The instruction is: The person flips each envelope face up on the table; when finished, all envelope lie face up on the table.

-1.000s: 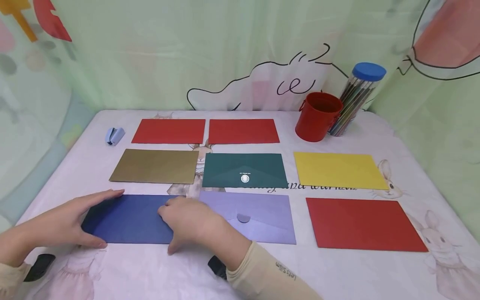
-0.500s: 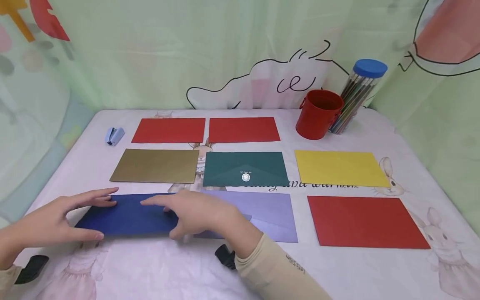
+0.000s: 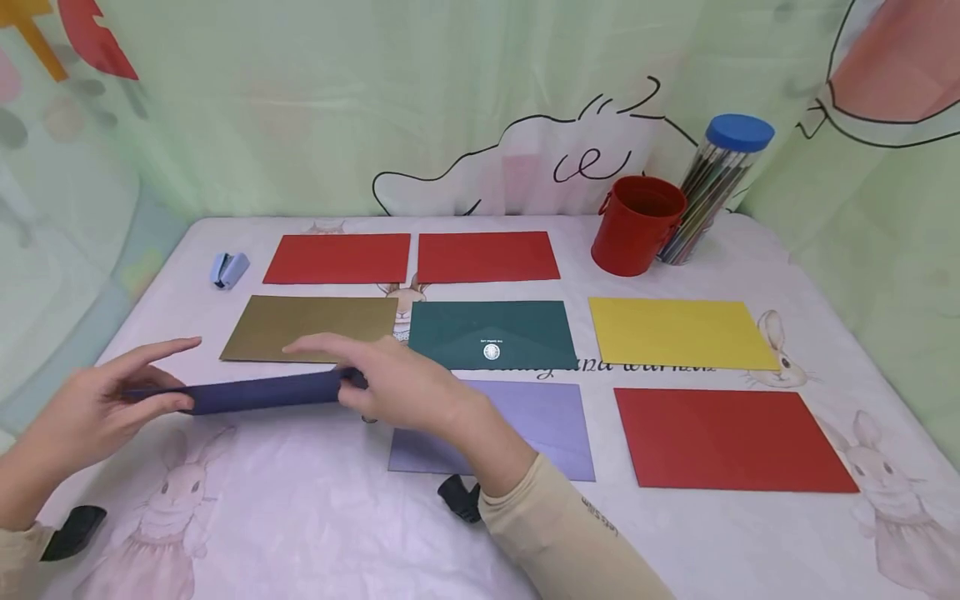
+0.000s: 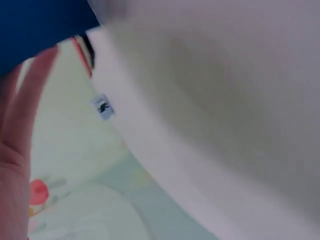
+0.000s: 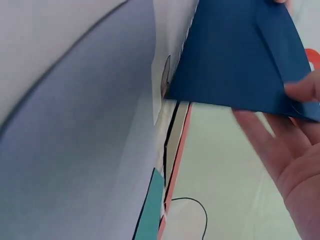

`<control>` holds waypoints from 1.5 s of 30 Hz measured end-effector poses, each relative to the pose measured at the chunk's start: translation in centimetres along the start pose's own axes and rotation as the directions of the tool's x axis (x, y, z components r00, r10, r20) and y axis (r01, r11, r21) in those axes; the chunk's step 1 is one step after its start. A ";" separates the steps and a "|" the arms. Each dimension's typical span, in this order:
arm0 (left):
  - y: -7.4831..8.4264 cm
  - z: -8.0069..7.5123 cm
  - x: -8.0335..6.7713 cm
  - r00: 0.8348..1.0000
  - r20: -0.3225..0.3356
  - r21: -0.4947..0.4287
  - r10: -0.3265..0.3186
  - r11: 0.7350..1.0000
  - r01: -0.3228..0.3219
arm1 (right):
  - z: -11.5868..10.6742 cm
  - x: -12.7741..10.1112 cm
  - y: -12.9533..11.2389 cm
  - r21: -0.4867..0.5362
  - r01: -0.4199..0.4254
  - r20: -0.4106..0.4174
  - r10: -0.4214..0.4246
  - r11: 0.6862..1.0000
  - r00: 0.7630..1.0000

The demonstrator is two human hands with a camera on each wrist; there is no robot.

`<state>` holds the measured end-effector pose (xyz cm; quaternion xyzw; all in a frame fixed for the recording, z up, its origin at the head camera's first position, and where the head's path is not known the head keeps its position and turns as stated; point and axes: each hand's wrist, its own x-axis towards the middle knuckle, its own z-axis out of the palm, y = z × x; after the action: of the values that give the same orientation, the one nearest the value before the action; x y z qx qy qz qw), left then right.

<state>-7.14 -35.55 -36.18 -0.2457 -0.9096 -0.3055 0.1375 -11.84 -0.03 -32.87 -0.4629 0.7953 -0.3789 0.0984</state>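
Both hands hold a dark blue envelope (image 3: 262, 397) tilted up, so the head view sees it as a narrow strip. At its left end, the left hand (image 3: 101, 404) pinches it between thumb and fingers. The right hand (image 3: 408, 385) grips the other end, thumb on the near side, index finger stretched out above. In the right wrist view the envelope (image 5: 225, 55) shows a flap fold, with fingers behind it. A lavender envelope (image 3: 525, 433) lies on the table, partly hidden by the right forearm. Behind the blue one lies a brownish-gold envelope (image 3: 307, 325).
On the table lie a dark green envelope (image 3: 491, 329), a yellow one (image 3: 678, 333), a large red one (image 3: 731, 437) and two red ones at the back, left one (image 3: 337, 258). A light blue stapler (image 3: 228, 271), red bucket (image 3: 633, 229) and blue-lidded pencil jar (image 3: 720, 187) stand behind.
The blue envelope lay flat beneath both hands; its near edge has come up and it is now lifted and tilted between them. Both hands moved up and away from the near edge.
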 end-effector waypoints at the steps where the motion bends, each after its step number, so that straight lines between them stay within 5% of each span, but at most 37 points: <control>1: 0.0 0.1 0.1 0.999 -0.033 0.033 -0.012 0.999 0.013 | 0.0 0.0 0.0 0.012 -0.009 -0.017 0.009 1.000 1.000; 5: 0.3 0.4 0.3 0.989 -0.103 0.040 -0.101 0.994 0.106 | 0.0 0.1 0.3 0.006 -0.046 -0.052 0.046 0.999 0.998; 10: 0.4 0.8 0.2 0.982 -0.092 -0.062 -0.165 0.985 0.159 | 0.3 0.3 0.8 -0.050 -0.079 -0.089 0.074 0.996 0.993; 15: 0.0 1.2 0.1 0.987 -0.049 -0.099 -0.156 0.984 0.151 | 0.6 0.4 1.1 -0.062 -0.128 -0.120 0.120 0.990 0.985; 22: -0.7 1.4 0.6 0.988 0.120 -0.217 -0.096 0.969 0.121 | 0.7 0.4 1.3 -0.048 -0.265 -0.125 0.257 0.963 0.958; 30: -0.8 1.9 1.1 0.987 0.156 -0.021 -0.033 0.999 0.037 | 0.9 0.4 1.4 -0.125 -0.390 -0.073 0.383 0.912 0.921; 45: -1.0 2.1 1.3 0.955 0.275 0.122 -0.110 0.989 0.079 | 1.6 0.4 2.0 -0.281 -0.384 0.023 0.406 0.879 0.913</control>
<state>-8.97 -34.52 -37.76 -0.2349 -0.9460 -0.2232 0.0057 -12.56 -0.67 -35.27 -0.3148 0.9125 -0.2195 0.1415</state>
